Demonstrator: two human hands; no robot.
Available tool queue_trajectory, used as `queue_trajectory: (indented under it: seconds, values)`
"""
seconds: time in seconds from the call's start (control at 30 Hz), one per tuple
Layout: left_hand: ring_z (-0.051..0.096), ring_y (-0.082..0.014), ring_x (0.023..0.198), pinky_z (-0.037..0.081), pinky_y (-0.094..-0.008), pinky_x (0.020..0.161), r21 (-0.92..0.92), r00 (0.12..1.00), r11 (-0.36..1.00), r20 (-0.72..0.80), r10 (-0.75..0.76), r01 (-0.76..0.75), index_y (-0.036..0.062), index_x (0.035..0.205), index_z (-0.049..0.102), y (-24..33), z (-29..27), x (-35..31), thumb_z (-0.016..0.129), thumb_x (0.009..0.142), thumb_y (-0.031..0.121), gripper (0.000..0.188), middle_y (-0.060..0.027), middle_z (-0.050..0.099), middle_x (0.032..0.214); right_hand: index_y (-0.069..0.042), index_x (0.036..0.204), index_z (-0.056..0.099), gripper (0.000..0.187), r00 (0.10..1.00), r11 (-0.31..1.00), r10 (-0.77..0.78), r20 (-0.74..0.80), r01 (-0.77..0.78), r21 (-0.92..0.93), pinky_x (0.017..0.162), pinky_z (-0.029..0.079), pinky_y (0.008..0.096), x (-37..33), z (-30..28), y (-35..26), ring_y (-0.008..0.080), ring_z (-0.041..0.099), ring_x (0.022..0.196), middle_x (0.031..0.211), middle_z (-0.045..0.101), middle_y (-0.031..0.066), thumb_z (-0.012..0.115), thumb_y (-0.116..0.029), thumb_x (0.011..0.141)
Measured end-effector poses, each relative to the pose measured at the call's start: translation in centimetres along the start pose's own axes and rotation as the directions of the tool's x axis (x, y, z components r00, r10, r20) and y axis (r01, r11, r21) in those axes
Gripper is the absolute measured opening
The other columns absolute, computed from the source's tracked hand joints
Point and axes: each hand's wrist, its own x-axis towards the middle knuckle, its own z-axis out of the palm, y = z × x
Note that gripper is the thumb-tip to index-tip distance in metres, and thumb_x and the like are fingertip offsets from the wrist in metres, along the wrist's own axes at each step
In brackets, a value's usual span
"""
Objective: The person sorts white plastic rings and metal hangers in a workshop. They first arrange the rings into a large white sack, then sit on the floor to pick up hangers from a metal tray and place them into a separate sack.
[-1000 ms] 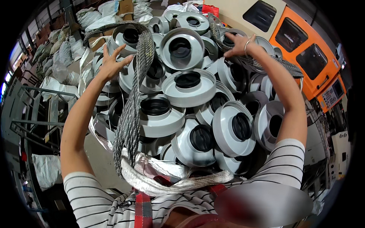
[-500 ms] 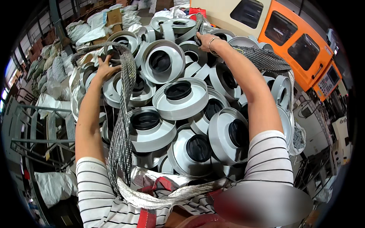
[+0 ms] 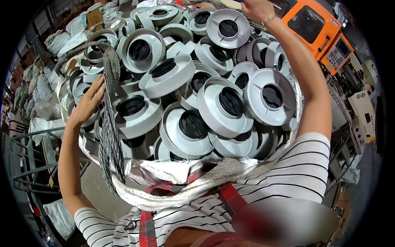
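A big white woven bag (image 3: 135, 164) in front of me is heaped with pale grey round plastic parts (image 3: 226, 113) that have black caps in their centres. My left hand (image 3: 91, 101), fingers stretched out, lies at the left side of the heap against a grey braided sling (image 3: 109, 119). This sling loops over the left parts and hangs down to a white section (image 3: 164, 199) across my chest. At the far right of the heap, my right hand (image 3: 258, 10) is closed on another stretch of grey sling; its fingers are partly hidden.
An orange machine (image 3: 314, 24) with a control panel (image 3: 338, 51) stands at the far right. Metal frames (image 3: 37, 158) are at the left. Filled sacks (image 3: 43, 82) and a cardboard box (image 3: 94, 18) lie behind them.
My right hand has moved right and away with the sling. My left hand has come nearer, down the left sling. My view has shifted, and several parts at the right lie differently.
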Motion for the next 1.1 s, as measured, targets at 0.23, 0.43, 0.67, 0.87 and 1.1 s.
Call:
queue_trajectory:
  seconds: [0.23,0.43,0.67,0.87,1.1]
  values:
    - [0.019,-0.0163,0.133,0.018,-0.0287,0.105,-0.466,0.999,0.885,-0.037,-0.026,0.006,0.0022,0.140,0.019,3.0,3.3,-2.4,0.041,0.091,0.044,0.068,-0.0039,0.012,0.149,-0.003,0.122,0.049,0.087,0.896,0.833,0.126,0.427,-0.329,0.444,0.091,0.041,0.0348,-7.2,9.3,1.9,0.0316,0.054,0.107,0.112,0.058,0.0201,0.057,-0.068,0.065]
    - [0.053,-0.0179,0.109,0.038,-0.0277,0.096,-0.746,0.996,0.665,-0.082,-0.028,-0.043,-0.0017,0.127,0.042,6.6,2.4,-5.8,0.054,0.081,0.039,0.063,-0.0129,0.046,0.129,-0.010,0.111,0.056,0.037,0.827,0.680,-0.244,0.507,-0.226,0.697,0.084,0.043,0.0295,-10.8,7.0,-8.5,0.0185,0.057,0.097,0.107,0.061,0.0077,0.053,-0.036,0.085]
    - [0.053,-0.0335,0.110,0.038,-0.0556,0.097,-0.933,0.936,0.150,-0.298,0.190,-0.327,-0.0053,0.118,0.047,9.9,-2.2,-11.8,0.044,0.083,0.022,0.044,-0.0225,0.043,0.129,-0.009,0.133,0.039,0.075,0.808,0.797,-0.309,0.502,-0.068,0.600,0.100,0.032,0.0371,-11.9,4.0,-14.6,0.0342,0.040,0.121,0.133,0.037,0.0235,0.052,-0.060,0.079]
    - [0.050,-0.0195,0.079,0.042,-0.0348,0.068,-0.879,0.890,0.244,-0.327,0.316,-0.410,-0.0073,0.114,0.050,14.0,-4.5,-15.4,0.036,0.088,0.025,0.043,-0.0238,0.041,0.130,-0.017,0.126,0.048,0.076,0.855,0.814,-0.358,0.376,0.089,0.574,0.100,0.031,0.0444,-12.7,4.3,-17.8,0.0485,0.036,0.117,0.126,0.036,0.0362,0.048,-0.069,0.071]
    - [0.044,-0.0153,0.073,0.043,-0.0289,0.063,-0.792,0.907,0.459,-0.281,0.313,-0.404,-0.0051,0.128,0.027,15.0,-4.9,-15.0,0.039,0.090,0.022,0.048,-0.0281,0.024,0.137,-0.019,0.125,0.050,0.068,0.746,0.804,-0.460,0.482,0.119,0.583,0.089,0.043,0.0389,-10.8,2.8,-15.3,0.0374,0.055,0.099,0.109,0.059,0.0184,0.045,-0.066,0.076]
